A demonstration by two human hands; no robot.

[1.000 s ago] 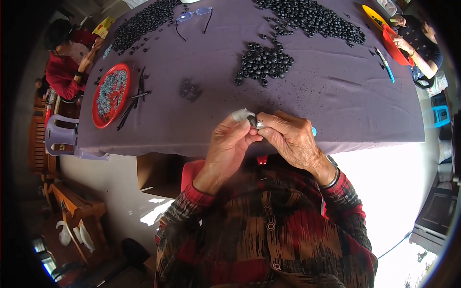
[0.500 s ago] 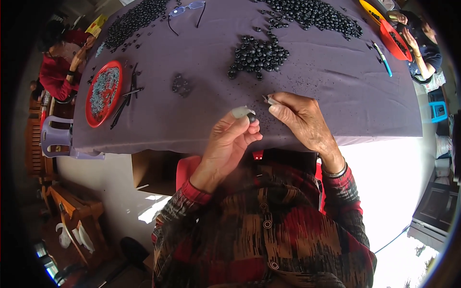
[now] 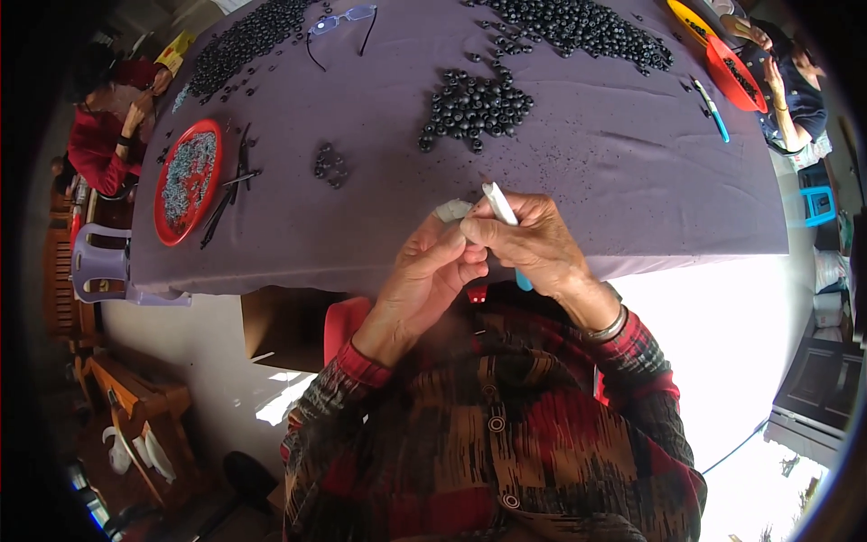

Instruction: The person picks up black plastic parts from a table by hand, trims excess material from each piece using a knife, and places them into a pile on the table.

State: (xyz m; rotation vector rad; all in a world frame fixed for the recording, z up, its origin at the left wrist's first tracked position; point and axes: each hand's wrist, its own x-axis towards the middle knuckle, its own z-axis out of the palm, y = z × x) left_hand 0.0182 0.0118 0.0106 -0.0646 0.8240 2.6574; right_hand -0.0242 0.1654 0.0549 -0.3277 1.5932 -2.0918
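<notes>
Purple cloth [image 3: 650, 199] covers a wide table shared by a seated person in red [image 3: 95, 154] at the left and another in dark clothing [image 3: 799, 108] at the right, while the wearer's two hands meet above the near edge. The right hand [image 3: 533, 248] grips a slim white-and-blue tool [image 3: 499, 204], its pale end slanting up past the thumb. The left hand [image 3: 429, 262], a white wrap [image 3: 454, 210] around one finger, curls with its tips against the right thumb; whether a bead is pinched there cannot be told, as the fingers hide the spot.

Judging by the supply, much appears left: a near heap of dark beads [image 3: 476, 107] lies just beyond the hands, backed by a large right-hand mound [image 3: 578, 32] and another mound [image 3: 244, 50] at the far left. A small cluster [image 3: 330, 166] sits apart, possibly pieces already handled, though the view does not settle it. Dark crumbs [image 3: 560, 167] speckle the cloth, suggesting some work is done. Blue-grey bits fill much of a red plate [image 3: 213, 176] at left, beside dark sticks [image 3: 219, 212].
</notes>
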